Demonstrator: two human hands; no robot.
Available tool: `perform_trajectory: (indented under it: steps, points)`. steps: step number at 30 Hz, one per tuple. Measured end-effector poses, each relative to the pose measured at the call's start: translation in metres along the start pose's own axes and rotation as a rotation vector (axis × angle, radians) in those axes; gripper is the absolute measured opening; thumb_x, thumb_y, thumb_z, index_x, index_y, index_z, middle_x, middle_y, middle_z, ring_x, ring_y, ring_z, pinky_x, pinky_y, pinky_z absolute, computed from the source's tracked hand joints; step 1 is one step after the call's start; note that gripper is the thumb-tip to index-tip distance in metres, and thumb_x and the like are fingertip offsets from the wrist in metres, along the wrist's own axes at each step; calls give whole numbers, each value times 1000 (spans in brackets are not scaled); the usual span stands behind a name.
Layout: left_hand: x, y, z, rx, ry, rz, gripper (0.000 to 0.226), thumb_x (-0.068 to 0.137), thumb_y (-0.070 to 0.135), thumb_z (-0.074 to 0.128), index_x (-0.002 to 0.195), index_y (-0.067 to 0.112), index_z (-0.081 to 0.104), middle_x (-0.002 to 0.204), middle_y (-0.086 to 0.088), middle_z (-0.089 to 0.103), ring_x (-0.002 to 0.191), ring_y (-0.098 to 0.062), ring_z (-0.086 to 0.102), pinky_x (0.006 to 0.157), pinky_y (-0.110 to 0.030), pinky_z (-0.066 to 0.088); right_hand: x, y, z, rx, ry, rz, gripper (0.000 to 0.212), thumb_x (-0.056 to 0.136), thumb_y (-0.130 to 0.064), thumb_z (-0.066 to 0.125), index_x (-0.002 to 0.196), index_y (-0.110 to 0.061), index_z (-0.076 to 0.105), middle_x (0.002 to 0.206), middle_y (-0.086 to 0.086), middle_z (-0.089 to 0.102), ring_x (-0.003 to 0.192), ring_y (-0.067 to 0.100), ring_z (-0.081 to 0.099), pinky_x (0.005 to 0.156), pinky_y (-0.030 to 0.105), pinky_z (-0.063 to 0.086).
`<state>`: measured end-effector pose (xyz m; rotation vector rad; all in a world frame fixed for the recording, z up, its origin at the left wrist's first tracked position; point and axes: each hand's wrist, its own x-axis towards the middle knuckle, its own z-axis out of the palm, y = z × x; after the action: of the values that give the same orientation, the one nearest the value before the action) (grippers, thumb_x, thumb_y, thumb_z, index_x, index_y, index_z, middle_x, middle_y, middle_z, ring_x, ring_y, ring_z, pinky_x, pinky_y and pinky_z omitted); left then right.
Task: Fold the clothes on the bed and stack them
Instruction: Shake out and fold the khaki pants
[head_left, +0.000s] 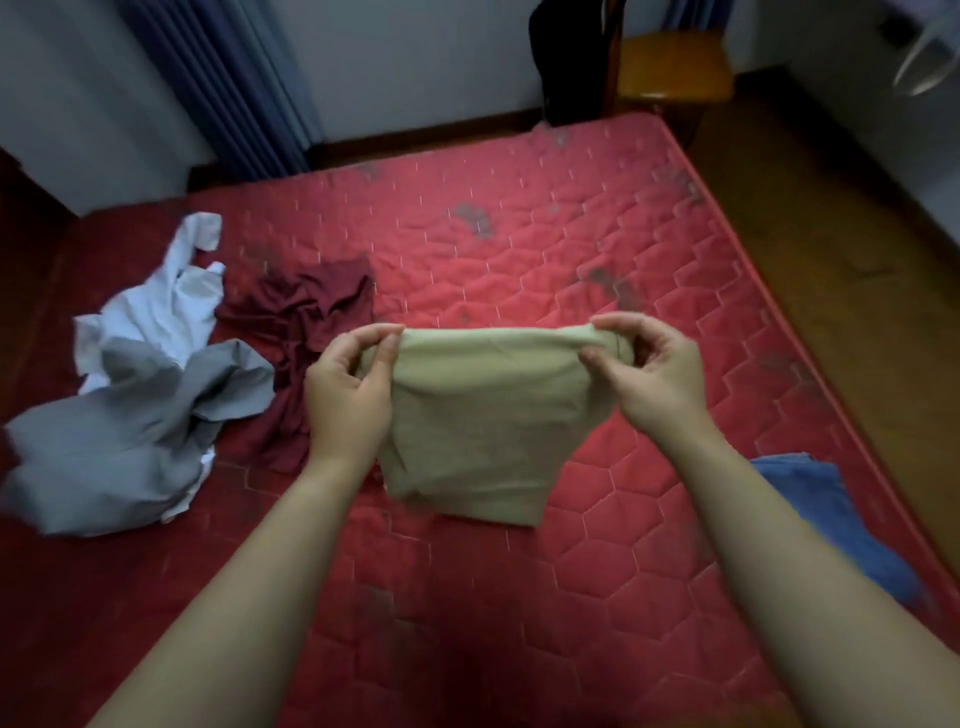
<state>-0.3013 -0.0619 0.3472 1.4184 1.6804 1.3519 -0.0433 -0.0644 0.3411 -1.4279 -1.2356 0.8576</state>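
Two hands hold the work here. My left hand (345, 395) pinches one upper corner of the beige garment (483, 421) between thumb and fingertips, and my right hand (657, 379) pinches the other corner, with some cloth bunched inside its curl. The top edge runs fairly taut between them. The garment is already folded to a narrow panel and hangs over the middle of the red mattress (545, 234). Its lower edge appears to reach the quilting, though I cannot tell whether it truly rests there.

To finish this fold well, I judge both corners should stay level with the edge stretched, so the layers do not slip apart. I would lower the panel flat, bring the top edge down to meet the bottom, and smooth out the creases with an open palm before letting go. The wad in my right grip needs evening out, or that corner will fold thick.

Left of the hands lies a crumpled maroon garment (311, 322). Further left, a grey garment (130, 415) lies over a white garment (156, 312), and all three are unfolded. A blue garment (831, 509) lies near my right forearm at the bed's edge, the likely place for the stack. Beyond the bed stand a wooden chair (675, 62) and a blue curtain (223, 78).
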Motion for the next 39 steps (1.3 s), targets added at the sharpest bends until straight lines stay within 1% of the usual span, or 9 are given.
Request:
perform_trajectory:
  steps: [5, 11, 15, 20, 23, 28, 32, 35, 39]
  points:
    - [7, 39, -16, 108, -157, -41, 11, 86, 15, 64, 94, 20, 71, 88, -1, 70, 72, 3, 59, 66, -8, 43, -6, -35, -8, -143, 36, -33, 21, 76, -11, 72, 95, -20, 68, 88, -14, 66, 77, -13, 56, 73, 5, 42]
    - [-12, 40, -22, -22, -379, -199, 42, 70, 3, 78, 105, 22, 64, 83, 0, 64, 67, -4, 61, 58, -15, 51, -20, -30, -24, -215, 91, -35, 12, 85, -14, 62, 94, -22, 60, 70, -7, 55, 62, -4, 49, 57, 8, 37]
    - [-33, 21, -3, 57, -319, -255, 41, 68, 9, 81, 98, 29, 62, 86, 1, 66, 73, -5, 64, 64, -18, 50, -18, -23, -34, -279, -6, 87, 5, 84, -16, 65, 86, -20, 64, 64, -12, 55, 59, -3, 51, 53, 7, 36]
    - [-30, 12, -2, 353, -221, 7, 14, 79, 18, 71, 91, 23, 67, 84, 11, 66, 75, 4, 58, 66, -5, 38, -16, -26, -45, -553, -359, 44, 50, 69, -7, 76, 116, -16, 63, 104, 2, 58, 95, 13, 54, 83, 16, 36]
    - [-10, 16, -3, 690, -260, 314, 17, 86, 25, 63, 94, 10, 67, 84, -10, 62, 80, -30, 57, 69, -35, 43, 4, -31, -40, -726, -321, -92, 23, 80, -10, 66, 103, -8, 67, 94, 12, 56, 91, 27, 53, 77, 25, 36]
    - [57, 43, -6, 1013, -154, 717, 30, 86, 36, 53, 78, 8, 60, 88, -13, 61, 80, -33, 59, 63, -41, 45, 72, -48, -34, -834, -307, -206, 21, 91, -32, 54, 83, -13, 59, 102, 5, 45, 96, 22, 42, 79, 36, 38]
    - [117, 55, 0, 1042, -312, 550, 35, 91, 43, 48, 80, 10, 57, 74, -10, 64, 67, -32, 62, 53, -34, 36, 120, -59, -10, -752, -310, -207, 24, 92, -28, 51, 69, -23, 46, 67, -5, 51, 71, 23, 54, 61, 37, 40]
    - [143, 63, -2, 873, -234, 533, 17, 87, 31, 61, 82, 15, 62, 75, -4, 66, 68, -25, 62, 53, -27, 28, 144, -68, 3, -661, -184, -351, 14, 92, -22, 52, 86, -13, 60, 81, 2, 59, 78, 22, 56, 65, 37, 43]
    - [139, 67, -12, 646, -128, 624, 9, 85, 12, 64, 94, 10, 67, 88, -6, 69, 80, -23, 64, 69, -33, 48, 139, -74, -4, -514, -34, -570, 15, 89, -13, 54, 99, -10, 65, 93, 4, 63, 85, 16, 55, 72, 28, 43]
